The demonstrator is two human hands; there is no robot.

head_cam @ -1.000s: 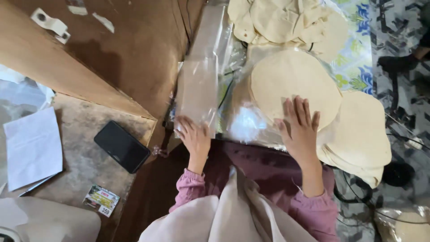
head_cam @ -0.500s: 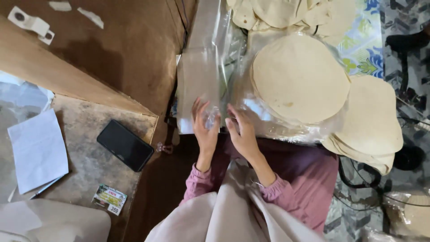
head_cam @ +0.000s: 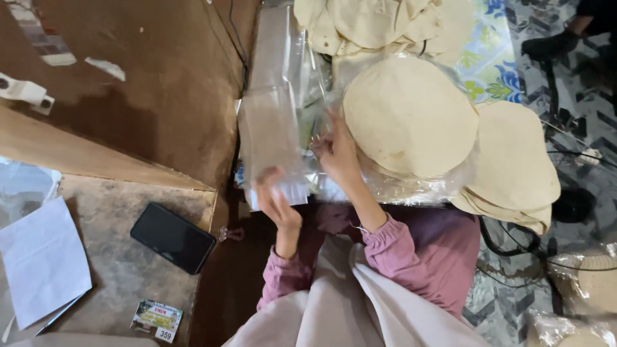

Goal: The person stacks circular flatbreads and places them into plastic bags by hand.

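Since a second ago, when the right hand lay flat on the flatbread stack, both hands pinch a clear plastic bag on the bench, left hand gripping its near edge.

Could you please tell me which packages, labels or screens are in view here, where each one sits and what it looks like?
Clear plastic bag: long, see-through, held by the left hand and right hand.
Phone: flat black rectangle with a dark screen, on the stone slab at lower left.
Small card packet: green and yellow with a white tag, near the bottom edge.
White paper sheet: blank, far left.
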